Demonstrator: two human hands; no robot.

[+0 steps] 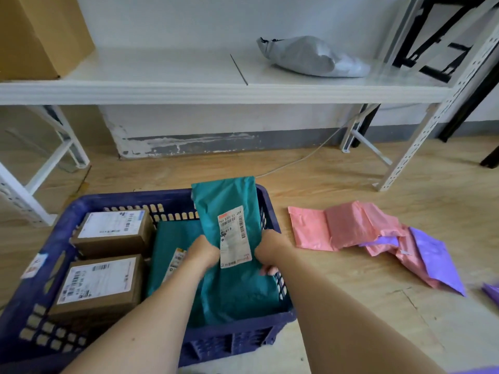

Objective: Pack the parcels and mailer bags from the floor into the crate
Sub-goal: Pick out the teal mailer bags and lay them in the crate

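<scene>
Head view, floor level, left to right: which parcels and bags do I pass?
Inside the crate: brown boxes → hand-held teal mailer; then on the floor: pink mailers → purple mailers.

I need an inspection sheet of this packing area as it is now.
Surface: wooden floor.
Job's things: blue crate holds two cardboard boxes and a flat teal mailer; pink mailers and purple mailers lie on the floor beside it.
Clutter: grey bag and large carton on the white metal shelving.
Hands: left hand and right hand grip a second teal mailer above the crate.
Cables: white cable on the floor.
Surroundings: white wall, paint peeling at its base.
</scene>
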